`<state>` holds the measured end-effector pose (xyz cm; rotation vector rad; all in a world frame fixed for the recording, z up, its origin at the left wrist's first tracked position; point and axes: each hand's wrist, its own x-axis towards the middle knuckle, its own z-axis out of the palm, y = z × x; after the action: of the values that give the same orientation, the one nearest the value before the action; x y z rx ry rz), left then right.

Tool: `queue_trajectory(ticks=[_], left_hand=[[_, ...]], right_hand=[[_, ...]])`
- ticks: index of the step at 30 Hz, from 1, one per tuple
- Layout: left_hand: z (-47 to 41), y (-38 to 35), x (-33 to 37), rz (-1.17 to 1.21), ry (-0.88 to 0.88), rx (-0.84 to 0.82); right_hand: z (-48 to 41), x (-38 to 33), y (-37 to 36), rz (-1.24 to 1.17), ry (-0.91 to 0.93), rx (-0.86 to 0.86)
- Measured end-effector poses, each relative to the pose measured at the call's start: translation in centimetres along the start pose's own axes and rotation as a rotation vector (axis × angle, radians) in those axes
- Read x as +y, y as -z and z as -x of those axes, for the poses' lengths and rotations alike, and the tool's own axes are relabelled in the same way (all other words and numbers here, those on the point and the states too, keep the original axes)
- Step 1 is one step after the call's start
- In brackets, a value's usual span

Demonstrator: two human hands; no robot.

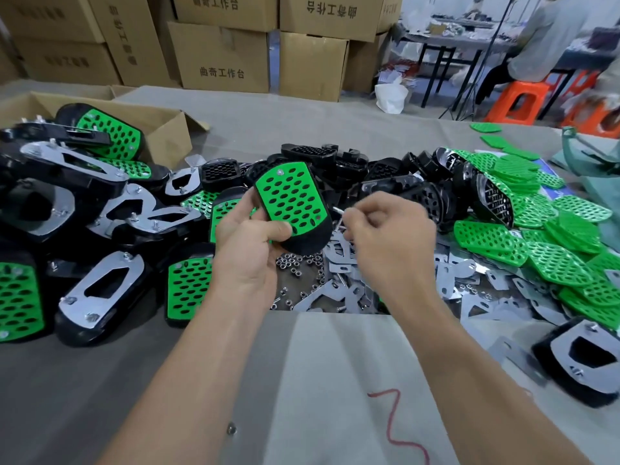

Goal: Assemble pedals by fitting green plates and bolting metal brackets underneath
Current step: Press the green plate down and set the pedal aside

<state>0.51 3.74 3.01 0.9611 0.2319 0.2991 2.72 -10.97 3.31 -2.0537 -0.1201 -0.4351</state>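
Head view: the left hand [250, 243] holds a black pedal [308, 242] above the table [302, 380], its grip curled round the lower end with the thumb on the green plate [290, 199] fitted in its face; the right hand [389, 229] sits just beside the pedal's right edge, its grip narrow and pinching a small metal piece [338, 213] (too blurred to name). Below the hands lie loose nuts [300, 263] and flat metal brackets [345, 265]; spare plates [570, 250] are heaped at the right, finished pedals [100, 290] at the left.

left hand [248, 253] + right hand [392, 229] = 2 | held pedal [291, 199] 1 | pinched bolt [338, 214] 1 | open carton [167, 129] 1
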Motion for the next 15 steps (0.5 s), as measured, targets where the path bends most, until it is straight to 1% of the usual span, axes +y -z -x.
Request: queue_trajectory(ticks=[2,4,7,10,13,15], left_hand=[[0.2,-0.2,-0.5,-0.095,0.008,-0.003],[0.6,-0.7,-1.1,-0.151,0.01,-0.039],[0.9,-1.1,-1.7,-0.179,0.014,-0.074],[0.9,-1.1,-2.0,-0.17,0.019,-0.098],[0.9,-1.0,-2.0,-0.197,0.006,-0.121],[0.8,-0.9,-2.1,-0.213,-0.005,-0.131]], right_hand=[[1.7,-0.2,1.8,-0.238,-0.044,-0.008],[3.0,0.2,2.9,-0.353,-0.049,-0.056],[3.5,1.3,3.2,-0.334,-0.101,-0.118],[3.5,1.9,3.0,-0.288,-0.151,-0.137],[3.6,2.0,2.5,-0.253,-0.144,-0.143],[3.6,2.0,2.1,-0.215,-0.136,-0.116]])
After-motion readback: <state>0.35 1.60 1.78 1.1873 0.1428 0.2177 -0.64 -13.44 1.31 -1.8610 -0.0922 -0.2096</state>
